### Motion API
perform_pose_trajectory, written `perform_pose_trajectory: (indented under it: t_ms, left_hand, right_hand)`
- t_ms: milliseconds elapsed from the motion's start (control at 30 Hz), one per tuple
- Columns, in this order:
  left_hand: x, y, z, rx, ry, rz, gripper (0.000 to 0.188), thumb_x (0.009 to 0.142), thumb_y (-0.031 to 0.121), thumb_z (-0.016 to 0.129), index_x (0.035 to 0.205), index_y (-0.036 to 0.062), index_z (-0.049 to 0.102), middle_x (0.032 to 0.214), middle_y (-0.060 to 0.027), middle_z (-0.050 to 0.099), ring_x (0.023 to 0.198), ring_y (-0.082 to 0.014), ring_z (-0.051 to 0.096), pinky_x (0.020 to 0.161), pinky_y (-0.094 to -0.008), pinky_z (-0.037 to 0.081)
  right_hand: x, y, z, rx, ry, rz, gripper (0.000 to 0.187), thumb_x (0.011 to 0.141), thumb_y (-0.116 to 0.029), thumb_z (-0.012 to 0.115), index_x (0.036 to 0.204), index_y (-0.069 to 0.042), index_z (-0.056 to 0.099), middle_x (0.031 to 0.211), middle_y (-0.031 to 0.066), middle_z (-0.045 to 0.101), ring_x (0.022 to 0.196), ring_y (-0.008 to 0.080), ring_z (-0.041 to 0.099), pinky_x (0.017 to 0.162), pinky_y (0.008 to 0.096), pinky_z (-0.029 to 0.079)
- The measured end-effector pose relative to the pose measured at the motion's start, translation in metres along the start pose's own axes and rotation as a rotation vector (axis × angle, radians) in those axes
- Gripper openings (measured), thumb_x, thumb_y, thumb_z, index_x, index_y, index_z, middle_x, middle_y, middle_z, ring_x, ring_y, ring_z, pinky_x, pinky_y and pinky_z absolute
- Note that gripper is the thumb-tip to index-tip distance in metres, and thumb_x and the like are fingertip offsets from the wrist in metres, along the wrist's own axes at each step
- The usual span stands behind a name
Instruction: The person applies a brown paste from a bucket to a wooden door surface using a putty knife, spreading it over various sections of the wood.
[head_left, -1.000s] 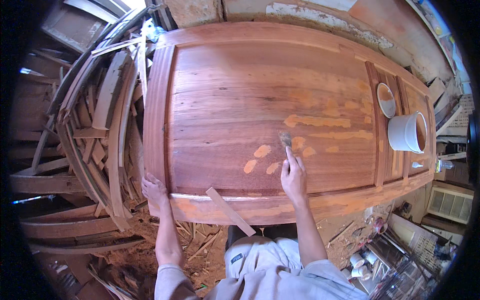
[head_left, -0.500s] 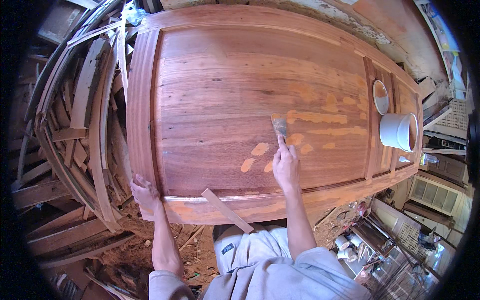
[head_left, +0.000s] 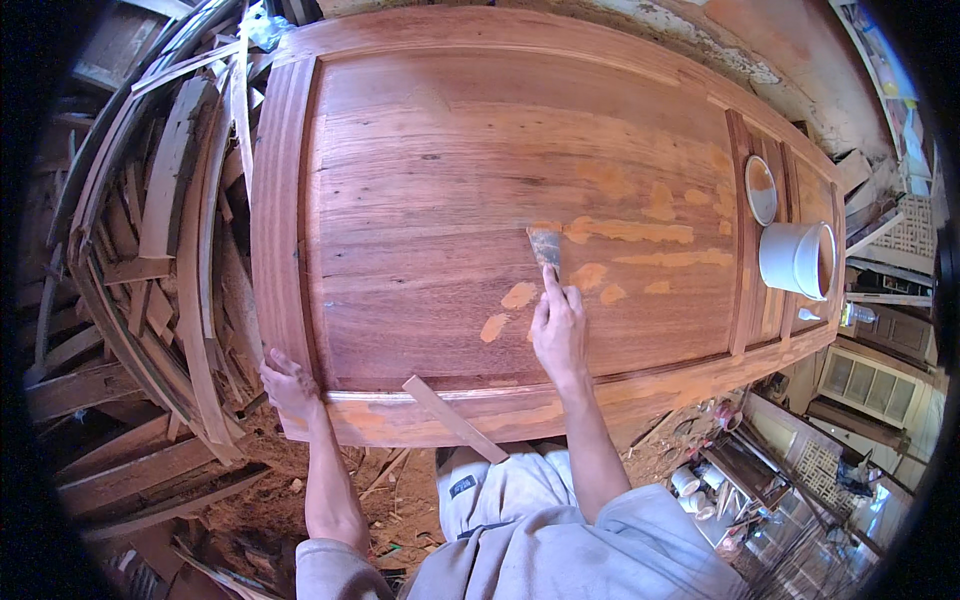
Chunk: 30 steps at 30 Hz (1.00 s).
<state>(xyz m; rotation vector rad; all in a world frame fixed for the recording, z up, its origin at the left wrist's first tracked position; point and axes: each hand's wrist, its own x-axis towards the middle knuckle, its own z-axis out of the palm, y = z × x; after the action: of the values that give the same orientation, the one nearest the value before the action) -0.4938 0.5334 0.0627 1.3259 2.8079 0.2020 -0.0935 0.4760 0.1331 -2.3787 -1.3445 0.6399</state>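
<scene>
A large reddish-brown wooden door [head_left: 440,180] lies flat before me, with orange filler patches [head_left: 640,232] smeared over its panel. In my right hand [head_left: 562,330] is a putty knife [head_left: 545,243], the index finger stretched along it. Its blade is against the panel, at the left end of a long filler streak, with some orange filler at its edge. My left hand [head_left: 291,386] rests on the door's near left corner, its fingers apart over the outer edge. Close to me, a thin wooden strip [head_left: 455,418] lies slantwise across the near rail.
On the door's right end stand a white tub [head_left: 795,262] and a round lid [head_left: 761,190] smeared with filler. Scrap wood [head_left: 175,200] is heaped along the left side. Cans [head_left: 690,482] and clutter lie at the lower right. Sawdust covers the floor [head_left: 270,505].
My right hand has moved slightly left and toward the far side, bringing the putty knife left across the panel. My left hand stays at the door's corner.
</scene>
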Motion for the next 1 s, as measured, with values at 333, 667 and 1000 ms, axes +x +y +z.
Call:
perform_pose_trajectory:
  t_ms: [333, 667, 1000]
  left_hand:
    - [-0.002, 0.000, -0.001, 0.001, -0.012, -0.018, 0.065, 0.099, 0.056, 0.033, 0.126, 0.0001, 0.054, 0.123, -0.0219, 0.059, 0.113, -0.0400, 0.055, 0.098, -0.0502, 0.039]
    - [0.000, -0.004, 0.004, 0.002, 0.025, -0.024, 0.071, 0.098, 0.059, 0.032, 0.127, -0.0013, 0.055, 0.127, -0.0225, 0.058, 0.117, -0.0402, 0.054, 0.100, -0.0505, 0.038]
    - [0.000, -0.004, 0.000, 0.002, 0.000, -0.015, 0.068, 0.099, 0.057, 0.031, 0.127, -0.0011, 0.053, 0.127, -0.0224, 0.057, 0.117, -0.0391, 0.053, 0.100, -0.0489, 0.038]
  right_hand:
    - [-0.010, -0.008, 0.018, 0.048, 0.014, -0.004, 0.053, 0.091, -0.002, 0.053, 0.143, -0.009, 0.045, 0.091, 0.0204, 0.051, 0.074, 0.0363, 0.060, 0.065, 0.0457, 0.050]
    - [-0.007, -0.020, 0.026, 0.032, -0.088, -0.011, 0.055, 0.091, -0.003, 0.053, 0.144, -0.004, 0.040, 0.098, 0.0252, 0.050, 0.078, 0.0401, 0.062, 0.069, 0.0465, 0.053]
    - [0.012, -0.029, -0.030, -0.139, -0.269, -0.163, 0.052, 0.089, -0.008, 0.053, 0.140, -0.014, 0.047, 0.092, 0.0195, 0.057, 0.077, 0.0397, 0.063, 0.069, 0.0488, 0.053]
